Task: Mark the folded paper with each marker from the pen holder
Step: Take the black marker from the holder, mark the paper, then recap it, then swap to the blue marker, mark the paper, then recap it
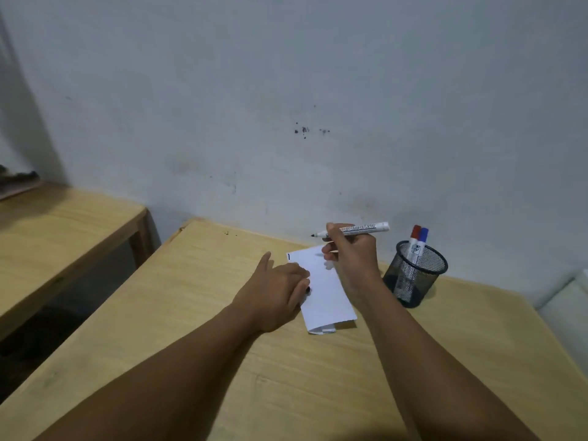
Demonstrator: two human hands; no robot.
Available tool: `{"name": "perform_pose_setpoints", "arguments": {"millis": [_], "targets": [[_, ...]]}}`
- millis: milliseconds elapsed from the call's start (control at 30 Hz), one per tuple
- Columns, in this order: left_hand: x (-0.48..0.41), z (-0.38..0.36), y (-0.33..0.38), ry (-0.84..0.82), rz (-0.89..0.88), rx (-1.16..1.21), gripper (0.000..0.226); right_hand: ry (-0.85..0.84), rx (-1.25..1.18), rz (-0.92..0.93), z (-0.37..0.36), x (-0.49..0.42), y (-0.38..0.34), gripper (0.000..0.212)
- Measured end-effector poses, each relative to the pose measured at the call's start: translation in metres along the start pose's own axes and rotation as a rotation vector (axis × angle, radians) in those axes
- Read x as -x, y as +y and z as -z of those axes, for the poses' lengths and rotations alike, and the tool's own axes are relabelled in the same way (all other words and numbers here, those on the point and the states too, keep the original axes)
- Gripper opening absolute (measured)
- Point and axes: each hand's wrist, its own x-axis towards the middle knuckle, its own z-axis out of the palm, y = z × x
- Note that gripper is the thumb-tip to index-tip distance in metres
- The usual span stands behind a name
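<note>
while the left hand [276, 291] is pinning the folded paper [327, 294] flat to the wooden table [191, 313], apparently to keep it from sliding, the right hand [350, 259] is gripping an uncapped black marker [350, 230] above the sheet's far edge, tip pointing toward 9 o'clock and clear of the paper. the left hand is curled, its index finger stretched out on the wood, and is pinching something small and dark against the sheet, likely the marker's cap, though too little is showing to be sure. a short dark stroke is sitting at the paper's 11 o'clock corner; another faint mark near the right hand's knuckles is hard to read. at 3 o'clock from the paper, near but not touching, the black mesh pen holder [413, 275] is keeping the red marker [414, 238] and blue marker [421, 241] upright, capped, within easy reach, probably awaiting their turn. the right hand is covering part of the sheet, and the lower fold is peeking out unevenly at 6 o'clock.
</note>
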Motion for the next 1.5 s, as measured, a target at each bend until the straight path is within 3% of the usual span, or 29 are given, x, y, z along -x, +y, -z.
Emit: {"name": "perform_pose_setpoints", "arguments": {"millis": [167, 333, 500, 867, 1067, 1267, 1367, 1500], "targets": [[0.015, 0.006, 0.016, 0.255, 0.047, 0.02, 0.039, -0.016, -0.026, 0.013, 0.028, 0.033, -0.038, 0.009], [-0.005, 0.048, 0.061, 0.349, 0.195, 0.641, 0.014, -0.035, -0.073, 0.07, 0.049, 0.061, -0.081, 0.005], [-0.017, 0.079, 0.105, 0.397, 0.127, 0.775, 0.015, 0.01, -0.081, 0.147, 0.064, 0.086, -0.116, 0.012], [-0.022, 0.098, 0.146, 0.326, 0.007, 0.665, 0.011, -0.04, 0.146, 0.143, 0.103, 0.111, -0.149, 0.025], [-0.03, 0.091, 0.164, 0.563, -0.105, 0.539, 0.014, 0.088, 0.011, 0.066, 0.103, 0.11, -0.148, 0.031], [-0.044, 0.084, 0.162, 0.687, -0.212, 0.135, 0.012, 0.071, -0.006, -0.145, 0.115, 0.1, -0.145, 0.036], [-0.06, 0.095, 0.168, 0.583, -0.169, 0.147, 0.012, 0.233, 0.07, -0.176, 0.122, 0.086, -0.14, 0.051], [-0.087, 0.108, 0.18, 0.468, -0.088, 0.24, 0.016, 0.422, 0.256, -0.107, 0.129, 0.068, -0.144, 0.097]]}}
